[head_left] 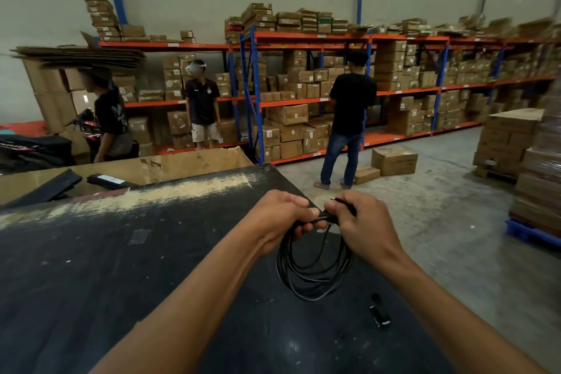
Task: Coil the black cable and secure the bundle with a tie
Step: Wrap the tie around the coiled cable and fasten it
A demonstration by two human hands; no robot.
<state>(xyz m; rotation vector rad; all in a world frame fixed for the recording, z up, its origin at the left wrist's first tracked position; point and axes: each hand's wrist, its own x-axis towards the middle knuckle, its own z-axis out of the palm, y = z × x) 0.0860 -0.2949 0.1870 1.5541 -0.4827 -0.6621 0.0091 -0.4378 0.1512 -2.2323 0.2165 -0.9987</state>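
While L hand and R hand both pinch the black cable at coil top, loops hanging over far corner of table, keep L grip tight, bind w/ R.

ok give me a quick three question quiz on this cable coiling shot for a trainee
1. Which hands grip the black cable? A: the left only. B: the right only. C: both.
2. Fill in: the small black object lies on the black table, on the person's ___ side of the coil.
3. True or false: the coil lies flat on the table, untouched.

Key
1. C: the left hand and the right hand both grip it at the top, and the loops hang below them.
2. right
3. false
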